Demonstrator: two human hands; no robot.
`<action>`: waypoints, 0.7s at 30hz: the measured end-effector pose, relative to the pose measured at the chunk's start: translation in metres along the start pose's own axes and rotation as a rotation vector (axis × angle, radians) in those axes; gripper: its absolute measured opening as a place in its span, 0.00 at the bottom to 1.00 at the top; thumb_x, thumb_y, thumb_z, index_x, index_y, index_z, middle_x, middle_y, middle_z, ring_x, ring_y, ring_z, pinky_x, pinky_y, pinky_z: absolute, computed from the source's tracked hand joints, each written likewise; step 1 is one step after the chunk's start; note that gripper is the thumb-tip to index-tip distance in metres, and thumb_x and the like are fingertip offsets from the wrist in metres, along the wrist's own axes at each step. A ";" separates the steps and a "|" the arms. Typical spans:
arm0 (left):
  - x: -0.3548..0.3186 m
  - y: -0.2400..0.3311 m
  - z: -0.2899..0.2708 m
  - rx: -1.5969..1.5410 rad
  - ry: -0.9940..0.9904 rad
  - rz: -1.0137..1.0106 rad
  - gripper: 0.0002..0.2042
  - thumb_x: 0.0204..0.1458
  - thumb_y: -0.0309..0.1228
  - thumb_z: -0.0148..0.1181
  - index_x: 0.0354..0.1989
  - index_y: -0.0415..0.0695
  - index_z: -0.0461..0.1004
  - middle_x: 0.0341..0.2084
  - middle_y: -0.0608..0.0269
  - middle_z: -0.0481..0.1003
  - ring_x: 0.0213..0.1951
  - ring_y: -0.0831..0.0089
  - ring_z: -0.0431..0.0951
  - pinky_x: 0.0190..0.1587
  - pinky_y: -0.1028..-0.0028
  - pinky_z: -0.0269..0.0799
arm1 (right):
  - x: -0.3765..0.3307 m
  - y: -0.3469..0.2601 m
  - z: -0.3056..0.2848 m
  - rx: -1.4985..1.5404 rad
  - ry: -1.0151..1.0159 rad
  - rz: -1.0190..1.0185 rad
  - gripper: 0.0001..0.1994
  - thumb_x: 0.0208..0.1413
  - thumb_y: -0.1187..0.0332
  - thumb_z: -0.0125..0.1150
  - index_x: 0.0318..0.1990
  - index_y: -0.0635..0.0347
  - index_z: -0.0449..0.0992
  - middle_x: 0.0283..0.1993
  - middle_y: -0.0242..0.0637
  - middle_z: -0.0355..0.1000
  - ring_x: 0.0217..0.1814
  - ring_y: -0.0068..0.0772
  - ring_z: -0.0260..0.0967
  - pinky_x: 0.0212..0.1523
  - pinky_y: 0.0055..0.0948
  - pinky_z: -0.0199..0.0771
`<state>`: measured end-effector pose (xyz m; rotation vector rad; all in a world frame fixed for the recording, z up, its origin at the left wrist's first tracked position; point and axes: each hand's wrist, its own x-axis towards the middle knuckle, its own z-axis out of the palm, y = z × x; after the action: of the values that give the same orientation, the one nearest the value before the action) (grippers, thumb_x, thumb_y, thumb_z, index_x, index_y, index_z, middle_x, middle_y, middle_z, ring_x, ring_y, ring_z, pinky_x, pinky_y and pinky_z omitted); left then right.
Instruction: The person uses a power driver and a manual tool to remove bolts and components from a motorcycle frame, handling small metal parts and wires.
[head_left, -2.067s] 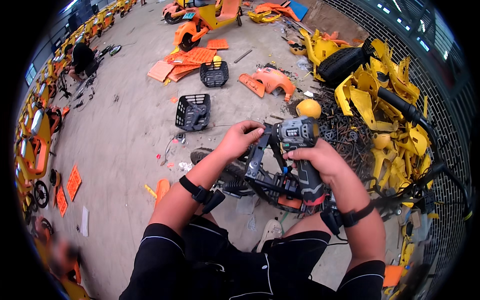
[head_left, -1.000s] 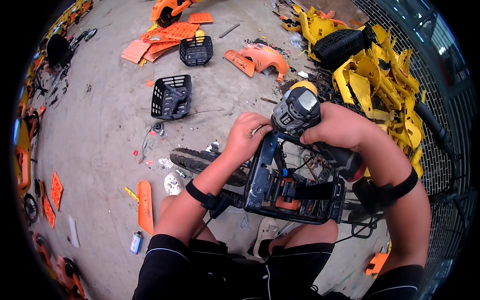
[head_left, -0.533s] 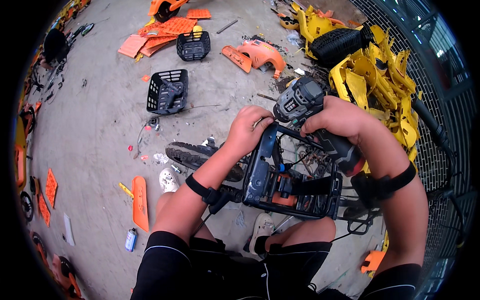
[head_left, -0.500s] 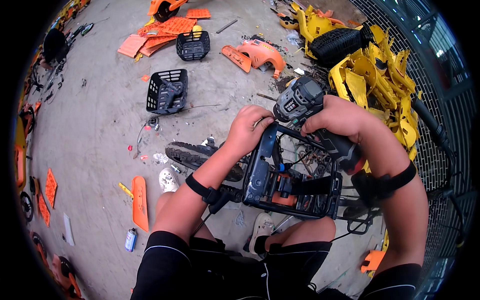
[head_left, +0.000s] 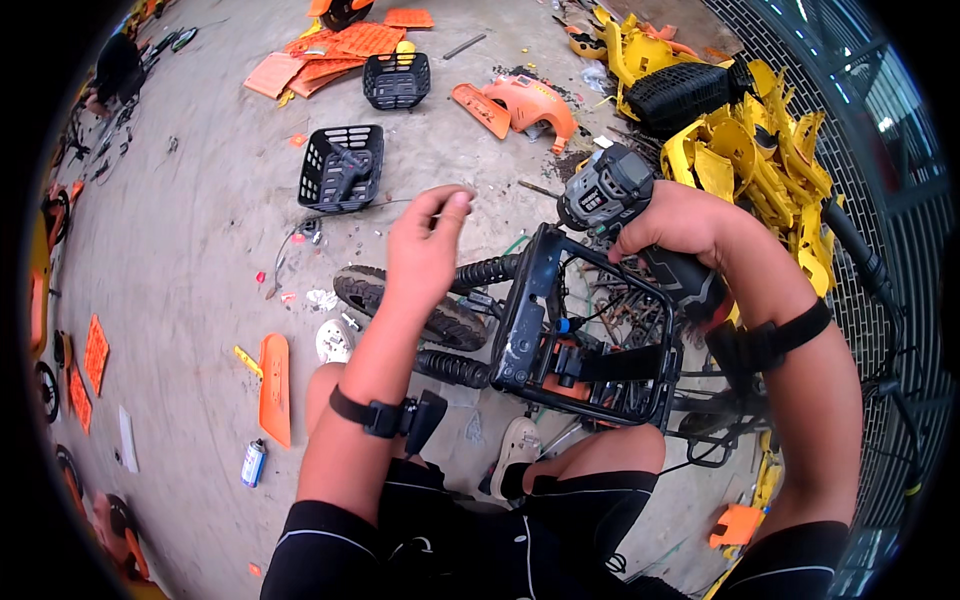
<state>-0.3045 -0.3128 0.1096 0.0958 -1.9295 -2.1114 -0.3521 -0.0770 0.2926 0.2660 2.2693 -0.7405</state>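
— Right hand [head_left: 680, 215]?
— Wrapped tight around the grip of a grey cordless drill [head_left: 610, 190], fingers curled shut on the handle. Drill nose pointed down at the top rail of a black metal frame [head_left: 530, 310], right at its upper corner.

— And the left hand [head_left: 425, 245]?
— Lifted clear of the frame, hovering above the small front wheel [head_left: 400, 300]. Thumb and forefinger pressed together at the tips, seemingly pinching something tiny; too small to tell what. Other fingers loosely curled.

— Where's the frame?
— Between the knees, just beside the wheel, with orange parts and a blue plug showing inside it. Black straps on both wrists.

— Around it?
— Concrete floor [head_left: 200, 230] littered with bits. Black basket [head_left: 342, 168] well beyond the left hand, a second black basket [head_left: 397, 80] farther off. Orange panels [head_left: 345, 45] at the top, an orange strip [head_left: 273, 385] and a small spray can [head_left: 252, 462] near the left knee. Heap of yellow plastic shells [head_left: 750, 150] on the right.
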 end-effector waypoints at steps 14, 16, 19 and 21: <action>-0.018 -0.074 -0.050 0.476 -0.139 0.044 0.12 0.61 0.35 0.61 0.42 0.37 0.80 0.33 0.52 0.80 0.37 0.62 0.79 0.43 0.67 0.73 | -0.011 -0.024 0.018 -0.107 0.031 -0.087 0.16 0.40 0.77 0.68 0.41 0.68 0.80 0.32 0.37 0.77 0.29 0.28 0.73 0.30 0.31 0.76; -0.021 -0.072 -0.053 0.469 -0.173 0.048 0.13 0.61 0.35 0.61 0.41 0.36 0.80 0.33 0.51 0.80 0.36 0.62 0.79 0.42 0.67 0.73 | -0.016 -0.031 0.023 -0.144 0.040 -0.108 0.18 0.40 0.77 0.68 0.44 0.66 0.80 0.34 0.37 0.77 0.31 0.28 0.73 0.32 0.31 0.76; -0.024 -0.072 -0.051 0.475 -0.221 0.026 0.13 0.61 0.36 0.61 0.41 0.36 0.80 0.33 0.51 0.79 0.35 0.61 0.79 0.41 0.67 0.73 | -0.016 -0.029 0.025 -0.152 0.066 -0.131 0.18 0.40 0.78 0.68 0.43 0.66 0.79 0.33 0.35 0.77 0.30 0.26 0.72 0.33 0.28 0.74; -0.025 -0.071 -0.047 0.477 -0.237 0.018 0.13 0.60 0.36 0.61 0.41 0.37 0.80 0.33 0.50 0.79 0.36 0.58 0.79 0.41 0.65 0.73 | -0.019 -0.029 0.024 -0.164 0.075 -0.131 0.16 0.41 0.79 0.68 0.42 0.65 0.79 0.31 0.34 0.77 0.28 0.24 0.71 0.32 0.26 0.73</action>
<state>-0.2810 -0.3469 0.0313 -0.0812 -2.5292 -1.6700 -0.3359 -0.1136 0.3048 0.0694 2.4213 -0.6141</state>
